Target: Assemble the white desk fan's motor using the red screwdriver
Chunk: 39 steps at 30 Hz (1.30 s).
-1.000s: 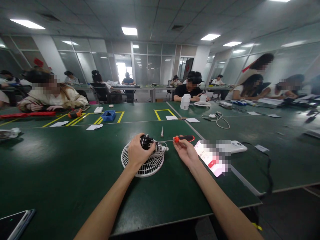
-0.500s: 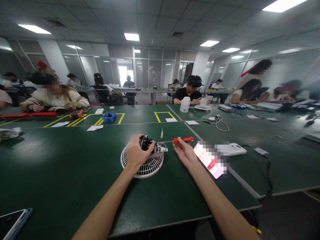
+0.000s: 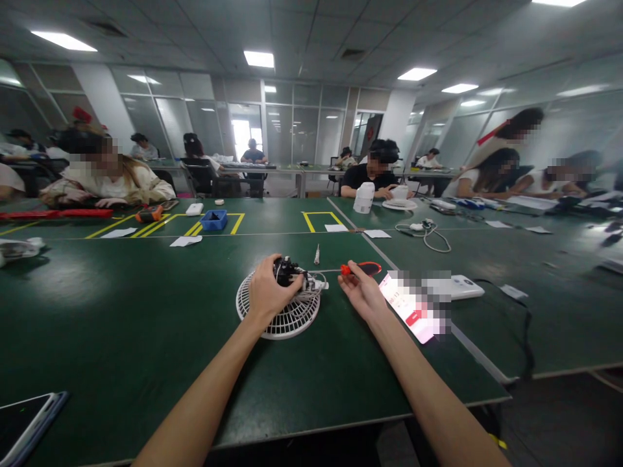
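Note:
A white round fan grille [image 3: 292, 323] lies on the green table, with a black fan motor [image 3: 287, 271] and white wires on top of it. My left hand [image 3: 270, 288] is wrapped round the motor from the left. Between the thumb and fingers of my right hand [image 3: 359, 292] is a screwdriver [image 3: 366, 268] with a red and black handle. Its thin shaft points left toward the motor; whether the tip touches it I cannot tell. A small pale pointed piece [image 3: 317, 254] rests on the table just beyond the shaft.
A lit phone [image 3: 406, 308] and a white device [image 3: 464, 287] with a dark cable lie right of my right hand. Another phone [image 3: 32, 421] is at the near left corner. Farther back are a blue bin [image 3: 214, 220], paper slips and a coiled cable [image 3: 431, 233]. Co-workers sit across the table.
The screwdriver handle has turned in my right hand, showing different red and black sides. My left hand and the motor stay in place; the camera view shifts slightly.

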### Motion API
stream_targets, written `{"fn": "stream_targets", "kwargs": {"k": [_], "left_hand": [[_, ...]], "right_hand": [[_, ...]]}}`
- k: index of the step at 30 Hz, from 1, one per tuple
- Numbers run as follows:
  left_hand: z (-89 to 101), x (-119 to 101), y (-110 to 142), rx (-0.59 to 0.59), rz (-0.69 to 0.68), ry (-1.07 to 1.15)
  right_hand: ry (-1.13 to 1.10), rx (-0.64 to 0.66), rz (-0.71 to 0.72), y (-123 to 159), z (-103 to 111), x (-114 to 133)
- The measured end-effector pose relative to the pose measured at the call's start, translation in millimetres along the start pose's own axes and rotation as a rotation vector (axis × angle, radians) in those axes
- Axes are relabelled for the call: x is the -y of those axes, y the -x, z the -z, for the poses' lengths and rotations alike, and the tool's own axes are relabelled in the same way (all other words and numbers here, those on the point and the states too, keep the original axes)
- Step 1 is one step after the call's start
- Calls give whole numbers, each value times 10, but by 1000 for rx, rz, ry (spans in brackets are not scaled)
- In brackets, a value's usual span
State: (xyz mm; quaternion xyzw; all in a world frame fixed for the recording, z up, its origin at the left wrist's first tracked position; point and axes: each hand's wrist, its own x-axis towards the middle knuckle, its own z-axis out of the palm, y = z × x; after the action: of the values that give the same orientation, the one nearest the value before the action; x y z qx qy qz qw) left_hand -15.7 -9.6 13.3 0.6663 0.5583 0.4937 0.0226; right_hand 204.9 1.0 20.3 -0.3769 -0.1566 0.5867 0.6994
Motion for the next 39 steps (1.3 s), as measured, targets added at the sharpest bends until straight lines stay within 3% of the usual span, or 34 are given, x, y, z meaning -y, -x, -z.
{"fn": "stream_targets", "kwargs": {"k": [10,17,29,39], "left_hand": [[-17,21,-2,-6,-12,3],[-12,12,-3,-10,-9,20],[-27,31,-3,2,46,41],[-11,15,-6,2,67,65]], "right_hand": [[-96,25,7,3,-16,15],[3,-9,-91,-4,31,-6],[-128,-37,-20,101,-47,59],[-56,-75,-41,85,-18,41]]}}
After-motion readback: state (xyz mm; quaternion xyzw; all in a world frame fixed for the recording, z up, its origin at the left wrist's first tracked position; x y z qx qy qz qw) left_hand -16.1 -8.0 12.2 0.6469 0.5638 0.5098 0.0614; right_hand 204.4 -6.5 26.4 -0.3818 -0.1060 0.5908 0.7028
